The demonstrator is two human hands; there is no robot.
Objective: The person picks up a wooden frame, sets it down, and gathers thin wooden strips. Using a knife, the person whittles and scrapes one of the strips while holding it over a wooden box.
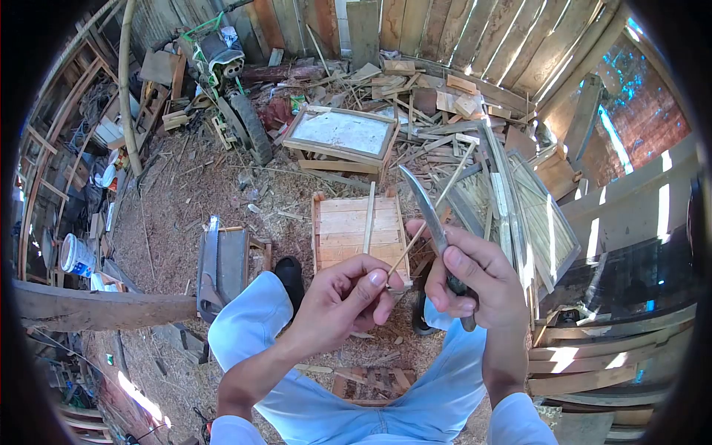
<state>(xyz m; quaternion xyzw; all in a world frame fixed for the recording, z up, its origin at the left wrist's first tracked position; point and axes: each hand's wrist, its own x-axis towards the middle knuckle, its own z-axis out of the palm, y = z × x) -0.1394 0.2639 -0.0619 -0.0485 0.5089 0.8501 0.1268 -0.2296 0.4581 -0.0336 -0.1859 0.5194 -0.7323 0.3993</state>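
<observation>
My left hand [354,298] pinches the lower end of a thin wooden stick [449,187], which slants up and to the right. My right hand [480,276] is wrapped round the dark handle of a knife with a curved blade [426,200]. The blade points up and away from me and crosses close to the stick; whether they touch I cannot tell. Below and beyond my hands is a low slatted wooden stool or crate [337,226]. A pale wooden strip [369,216] shows over it, its near end hidden behind my left hand.
A handsaw [211,259] rests on a small dark bench [233,256] at the left. Beyond the crate stands a framed box with a white top [340,132]. Scrap wood [445,104] is heaped at the back. A motorbike [233,96] and a white bucket [76,254] are further left.
</observation>
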